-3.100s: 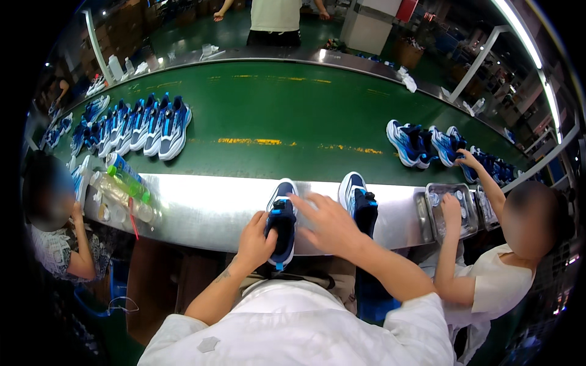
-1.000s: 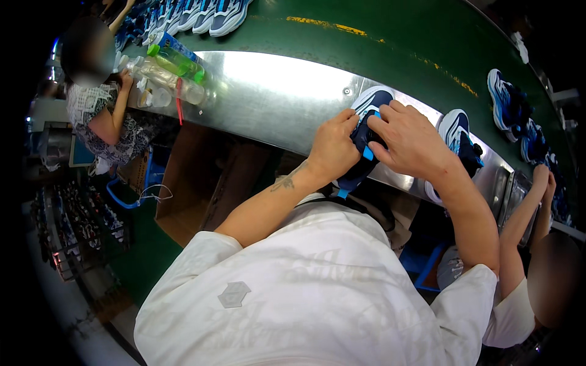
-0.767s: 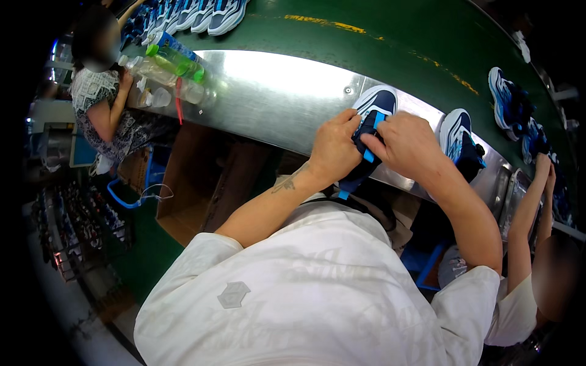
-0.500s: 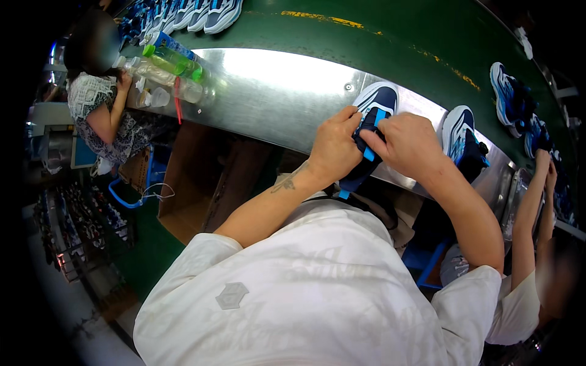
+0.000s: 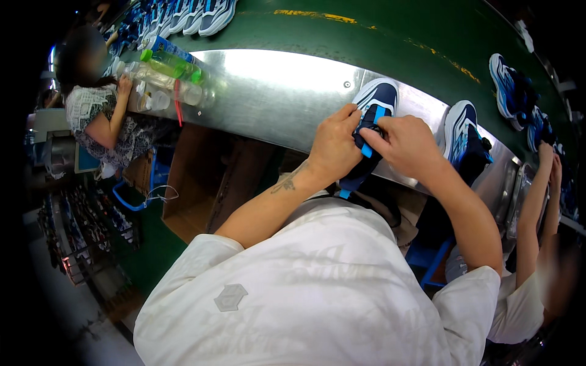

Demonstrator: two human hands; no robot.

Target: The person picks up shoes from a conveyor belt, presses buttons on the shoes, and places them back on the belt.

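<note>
A navy sneaker (image 5: 384, 93) with a white patterned sole and a bright blue strip down its tongue lies at the metal table edge, toe pointing away from me. My left hand (image 5: 334, 146) is closed around its left side near the opening. From the other side, my right hand (image 5: 408, 145) is closed at the tongue and lacing, with the thumb across the tongue. What exactly the right fingertips pinch is hidden. To the right stands a matching sneaker (image 5: 459, 128), touched by neither hand.
Plastic bottles (image 5: 165, 64) and a red strap (image 5: 178, 104) sit on the metal ledge (image 5: 262, 91) at left. Beyond it runs a green belt (image 5: 305, 30) with more sneakers (image 5: 213, 18). Co-workers are at both sides. A cardboard box (image 5: 195, 183) stands below the ledge.
Both hands keep their hold on the sneaker, almost unmoved. My view has shifted slightly. The co-worker at left has leaned a little.
</note>
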